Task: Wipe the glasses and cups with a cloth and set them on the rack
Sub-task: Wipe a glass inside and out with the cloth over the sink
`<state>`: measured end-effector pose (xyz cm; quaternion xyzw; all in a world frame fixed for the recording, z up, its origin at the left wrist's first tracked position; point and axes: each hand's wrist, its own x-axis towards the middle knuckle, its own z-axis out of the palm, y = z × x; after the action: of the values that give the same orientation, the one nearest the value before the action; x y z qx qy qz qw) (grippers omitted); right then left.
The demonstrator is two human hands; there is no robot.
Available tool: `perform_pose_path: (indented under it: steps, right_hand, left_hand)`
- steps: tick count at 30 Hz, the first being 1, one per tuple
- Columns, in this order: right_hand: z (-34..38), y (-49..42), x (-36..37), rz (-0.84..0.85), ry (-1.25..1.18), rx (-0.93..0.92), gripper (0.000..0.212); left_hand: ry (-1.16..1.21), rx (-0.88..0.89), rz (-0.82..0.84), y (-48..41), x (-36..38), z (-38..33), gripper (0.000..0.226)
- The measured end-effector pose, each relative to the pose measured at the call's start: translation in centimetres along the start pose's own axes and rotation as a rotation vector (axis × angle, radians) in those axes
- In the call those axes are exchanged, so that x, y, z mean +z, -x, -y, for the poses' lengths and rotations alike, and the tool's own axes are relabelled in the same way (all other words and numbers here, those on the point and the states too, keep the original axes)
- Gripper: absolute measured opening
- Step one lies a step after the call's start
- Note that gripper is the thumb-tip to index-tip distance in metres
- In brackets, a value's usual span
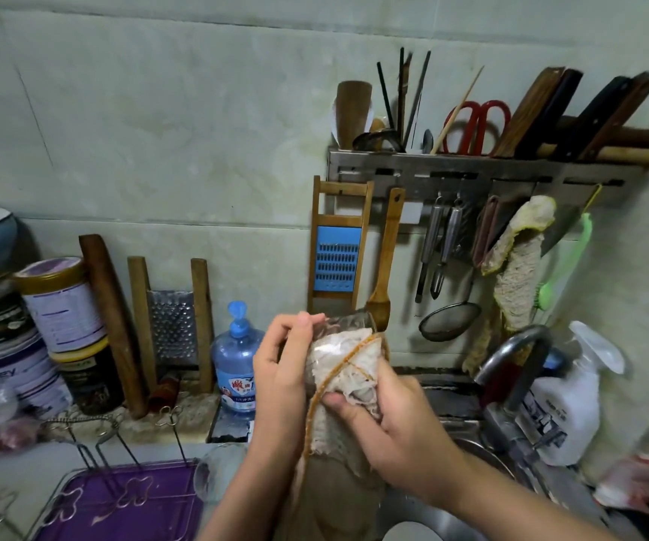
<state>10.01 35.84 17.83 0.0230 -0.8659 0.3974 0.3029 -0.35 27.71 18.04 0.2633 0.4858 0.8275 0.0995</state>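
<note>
We hold the glass (348, 330) up in the middle of the scene, just left of the sink (483, 454). Our left grip (284, 369) is curled round the glass's left side, fingertips on its far end. Our right grip (389, 419) pinches the cloth (348, 374) against the near part of the glass, thumb pressed on the fabric. The pale, orange-edged cloth wraps the glass, and its tail hangs down between our forearms. At the near left, the wire rack (120, 497) stands over a purple tray on the worktop (194, 431); a second glass (217, 472), blurred, sits at its right edge. The tap (510, 355) rises right of our hands, and red scissors (479, 124) stand in the wall rail at the far right.
</note>
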Motion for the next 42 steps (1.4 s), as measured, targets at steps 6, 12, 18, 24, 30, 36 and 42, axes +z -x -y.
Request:
perform_pose_path:
  steps: [6,12,18,24,30,36,42]
  right_hand:
    - [-4.1,-0.2,-1.0,0.159,0.667,-0.56,0.039]
    - [-3.3,-1.1,-2.7,0.238,0.635,-0.511,0.047]
    - [-0.3,0.4,-1.3,0.089,0.256,-0.269,0.029]
    - [0.4,0.7,-0.8,0.211,0.426,-0.289,0.026]
    - [-0.8,-1.0,-3.3,0.475,0.61,-0.447,0.063]
    - [1.8,-0.7,-3.1,0.37,0.62,-0.443,0.01]
    - [3.7,0.3,-1.8,0.191,0.057,-0.057,0.035]
  left_hand:
    - [0.089,-0.289,0.159,-0.3,-0.2,-1.0,0.018]
    - [0.092,-0.365,0.242,-0.4,-1.0,-1.2,0.032]
    - [-0.105,0.084,0.211,0.9,-2.0,-0.1,0.052]
    - [-0.118,0.008,-0.003,1.8,-0.6,-1.2,0.016]
    - [0.064,-0.192,0.018,1.8,-0.6,-1.5,0.019]
    - [0.161,-0.229,0.095,1.5,-1.6,-1.6,0.048]
    - [0.06,0.24,0.031,2.8,-1.0,-1.4,0.044]
